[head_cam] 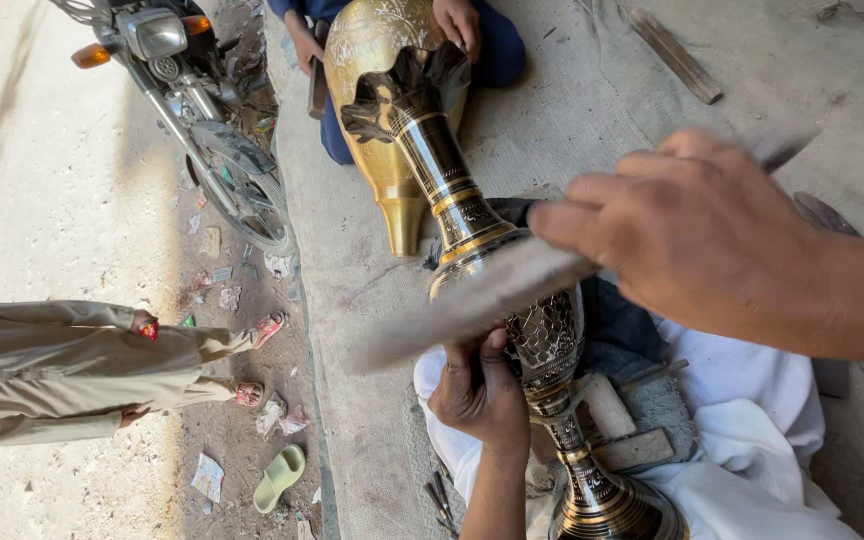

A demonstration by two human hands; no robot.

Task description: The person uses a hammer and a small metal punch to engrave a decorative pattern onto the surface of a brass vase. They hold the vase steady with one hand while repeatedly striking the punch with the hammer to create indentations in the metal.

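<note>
Outdoors, seen from the head camera, a person's left hand [479, 388] clasps the narrow waist of a tall engraved brass vase [512, 300] lying tilted across the lap, apparently to steady it. The right hand [697, 225] is closed around a long flat tool [472, 300], blurred in motion, whose blade lies across the vase's body, seemingly so it can work the metal. White cloth [752, 400] covers the knees beneath. Just beyond the vase's flared mouth, another person's hands rest on a plain golden vase [392, 130]. On the dusty ground [52, 200] to the left stand a motorcycle [192, 100] and someone in khaki trousers [62, 370].
</note>
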